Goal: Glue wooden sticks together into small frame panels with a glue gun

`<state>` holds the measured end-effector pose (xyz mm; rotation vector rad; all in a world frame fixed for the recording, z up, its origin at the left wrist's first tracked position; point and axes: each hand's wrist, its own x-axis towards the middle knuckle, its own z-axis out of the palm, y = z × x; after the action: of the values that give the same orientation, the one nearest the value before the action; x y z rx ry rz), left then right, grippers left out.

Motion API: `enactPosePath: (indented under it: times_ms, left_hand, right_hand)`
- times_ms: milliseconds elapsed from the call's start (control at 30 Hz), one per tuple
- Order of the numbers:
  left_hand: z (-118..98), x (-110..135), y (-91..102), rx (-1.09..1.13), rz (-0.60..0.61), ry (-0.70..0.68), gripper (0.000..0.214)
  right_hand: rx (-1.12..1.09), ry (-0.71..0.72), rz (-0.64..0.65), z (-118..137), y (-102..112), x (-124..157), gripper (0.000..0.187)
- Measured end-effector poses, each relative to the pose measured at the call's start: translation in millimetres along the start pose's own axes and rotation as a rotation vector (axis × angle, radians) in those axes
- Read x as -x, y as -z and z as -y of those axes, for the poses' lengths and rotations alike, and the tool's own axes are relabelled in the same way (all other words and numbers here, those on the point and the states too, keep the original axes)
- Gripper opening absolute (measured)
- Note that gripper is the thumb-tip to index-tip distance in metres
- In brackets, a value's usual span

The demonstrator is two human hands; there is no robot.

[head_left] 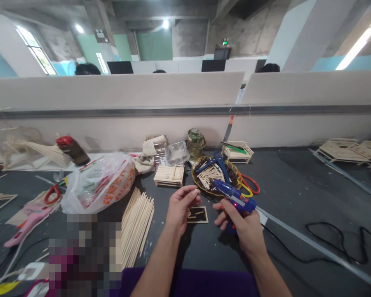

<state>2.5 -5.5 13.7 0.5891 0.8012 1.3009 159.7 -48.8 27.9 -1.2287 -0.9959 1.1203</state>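
My right hand [245, 225] is wrapped round a blue hot glue gun [230, 192], whose nozzle points left, towards my other hand. A small red light glows on the gun's side. Thumb and forefinger of my left hand [182, 206] pinch a small pale piece [198, 191], too small to name. Below the fingers lies a small rectangular stick frame [200, 222], with several short bits inside it. Behind the gun, a round yellow-rimmed basket [200, 189] holds short cut sticks [210, 176] and a dark blue tool [221, 165].
Long wooden sticks [137, 227] lie left of my arm, near a filled plastic bag [95, 181]. A small stick-built model [169, 175] stands behind my left hand. Red-handled scissors [250, 184] lie by the basket. The black cord [290, 251] trails right.
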Motion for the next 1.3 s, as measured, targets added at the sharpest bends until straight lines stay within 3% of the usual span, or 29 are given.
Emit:
enactPosePath:
  times_ms: [133, 467, 733, 1300]
  left_hand:
    - [-2.7, -1.8, 2.5, 0.054, -0.041, -0.006, 0.03]
    - [-4.1, -6.7, 9.6, 0.193, -0.117, 0.022, 0.032]
    - [-3.8, -6.9, 8.5, 0.187, -0.105, 0.034, 0.032]
    - [-2.0, -6.2, 8.7, 0.152, -0.094, 0.028, 0.032]
  right_hand:
    - [0.175, 0.017, 0.081, 3.9, 0.7, 3.6, 0.039]
    - [0.24, 0.07, 0.079, -14.0, -3.0, 6.7, 0.045]
    - [0.275, 0.006, 0.168, -19.1, -4.0, 7.2, 0.045]
    - [0.345, 0.059, 0.16, -21.9, -1.5, 7.2, 0.043]
